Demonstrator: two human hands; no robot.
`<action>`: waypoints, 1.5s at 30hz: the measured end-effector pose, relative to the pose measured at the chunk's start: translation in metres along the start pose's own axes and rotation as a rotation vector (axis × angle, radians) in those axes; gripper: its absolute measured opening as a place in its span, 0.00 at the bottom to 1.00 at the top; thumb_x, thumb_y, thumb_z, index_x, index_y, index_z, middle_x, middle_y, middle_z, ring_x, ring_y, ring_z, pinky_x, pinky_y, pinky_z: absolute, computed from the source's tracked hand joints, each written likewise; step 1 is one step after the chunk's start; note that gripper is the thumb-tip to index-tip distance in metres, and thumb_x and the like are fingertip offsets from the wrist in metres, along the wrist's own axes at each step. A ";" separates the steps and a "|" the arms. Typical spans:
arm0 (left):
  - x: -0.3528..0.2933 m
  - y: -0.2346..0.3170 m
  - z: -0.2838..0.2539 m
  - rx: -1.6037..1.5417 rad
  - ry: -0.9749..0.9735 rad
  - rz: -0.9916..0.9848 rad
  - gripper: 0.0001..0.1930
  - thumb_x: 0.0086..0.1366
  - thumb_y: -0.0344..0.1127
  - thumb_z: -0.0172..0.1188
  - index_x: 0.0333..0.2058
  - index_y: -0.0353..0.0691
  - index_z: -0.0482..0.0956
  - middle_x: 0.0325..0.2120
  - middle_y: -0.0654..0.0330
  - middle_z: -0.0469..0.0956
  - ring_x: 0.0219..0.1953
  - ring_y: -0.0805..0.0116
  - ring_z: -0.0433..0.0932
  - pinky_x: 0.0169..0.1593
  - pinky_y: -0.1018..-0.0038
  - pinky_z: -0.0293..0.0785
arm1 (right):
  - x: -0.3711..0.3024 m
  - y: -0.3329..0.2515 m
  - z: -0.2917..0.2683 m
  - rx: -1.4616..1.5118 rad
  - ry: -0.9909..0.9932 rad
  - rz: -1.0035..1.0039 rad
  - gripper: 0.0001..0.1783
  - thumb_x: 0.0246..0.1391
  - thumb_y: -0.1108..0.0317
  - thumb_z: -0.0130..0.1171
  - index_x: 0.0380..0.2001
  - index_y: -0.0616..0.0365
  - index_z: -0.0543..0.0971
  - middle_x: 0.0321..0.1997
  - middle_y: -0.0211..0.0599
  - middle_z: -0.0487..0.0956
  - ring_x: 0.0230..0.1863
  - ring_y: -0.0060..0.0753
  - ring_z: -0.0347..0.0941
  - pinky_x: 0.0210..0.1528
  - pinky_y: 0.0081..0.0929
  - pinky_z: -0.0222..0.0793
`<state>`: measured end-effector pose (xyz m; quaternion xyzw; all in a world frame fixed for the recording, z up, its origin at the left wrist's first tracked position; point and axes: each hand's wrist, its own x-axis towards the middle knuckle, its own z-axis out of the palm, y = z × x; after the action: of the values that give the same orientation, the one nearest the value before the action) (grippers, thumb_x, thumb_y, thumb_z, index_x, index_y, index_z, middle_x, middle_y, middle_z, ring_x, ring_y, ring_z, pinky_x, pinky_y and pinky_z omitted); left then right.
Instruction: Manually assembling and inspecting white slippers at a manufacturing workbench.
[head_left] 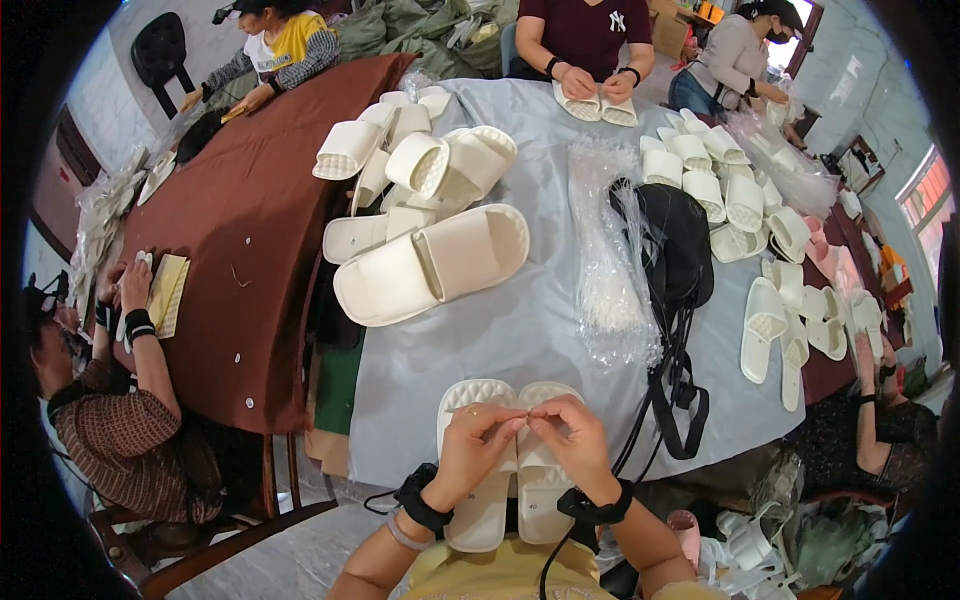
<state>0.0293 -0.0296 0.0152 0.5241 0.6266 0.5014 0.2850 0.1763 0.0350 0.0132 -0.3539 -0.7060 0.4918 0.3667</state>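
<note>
Directly beneath the fingers (495, 411) sits a pair of cream-white, foam-like, open-toed slippers (476, 520), where the person's left hand (474, 437) and right hand (578, 437) meet, thumbs and fingertips pinched together, any held thing too small to tell, in apparently fine work calling next for steadiness.

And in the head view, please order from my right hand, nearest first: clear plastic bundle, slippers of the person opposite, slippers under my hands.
1. Nearer slippers: directly in front of you.
2. Clear plastic bundle: ahead, slightly right.
3. Opposite slippers: far side, ahead.
</note>
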 end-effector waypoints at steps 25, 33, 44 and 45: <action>0.004 -0.007 0.006 0.074 0.039 -0.015 0.06 0.52 0.32 0.62 0.25 0.36 0.76 0.23 0.56 0.76 0.21 0.63 0.72 0.26 0.72 0.68 | 0.001 -0.004 0.001 -0.214 -0.016 -0.047 0.06 0.49 0.71 0.57 0.31 0.59 0.73 0.28 0.39 0.73 0.25 0.39 0.70 0.28 0.29 0.66; -0.012 -0.018 0.003 0.162 -0.051 -0.063 0.10 0.58 0.39 0.58 0.30 0.37 0.77 0.22 0.57 0.75 0.24 0.64 0.74 0.28 0.72 0.68 | -0.015 -0.004 0.008 -0.136 0.015 -0.077 0.08 0.53 0.67 0.52 0.31 0.61 0.74 0.28 0.41 0.72 0.28 0.39 0.69 0.31 0.30 0.65; -0.004 0.002 0.003 0.117 -0.010 -0.004 0.10 0.60 0.36 0.55 0.30 0.35 0.76 0.22 0.54 0.75 0.25 0.63 0.74 0.30 0.71 0.69 | -0.003 0.000 0.002 -0.186 -0.029 -0.187 0.06 0.52 0.68 0.53 0.31 0.59 0.72 0.28 0.39 0.72 0.27 0.39 0.69 0.29 0.29 0.64; -0.003 -0.001 0.003 0.115 -0.005 -0.034 0.10 0.60 0.37 0.55 0.30 0.35 0.76 0.22 0.55 0.75 0.24 0.63 0.73 0.30 0.71 0.68 | -0.001 -0.003 0.002 -0.188 -0.027 -0.175 0.06 0.52 0.68 0.53 0.31 0.59 0.72 0.28 0.39 0.72 0.27 0.39 0.69 0.29 0.29 0.64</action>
<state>0.0328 -0.0312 0.0127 0.5299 0.6626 0.4585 0.2646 0.1753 0.0324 0.0150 -0.3170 -0.7820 0.3944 0.3639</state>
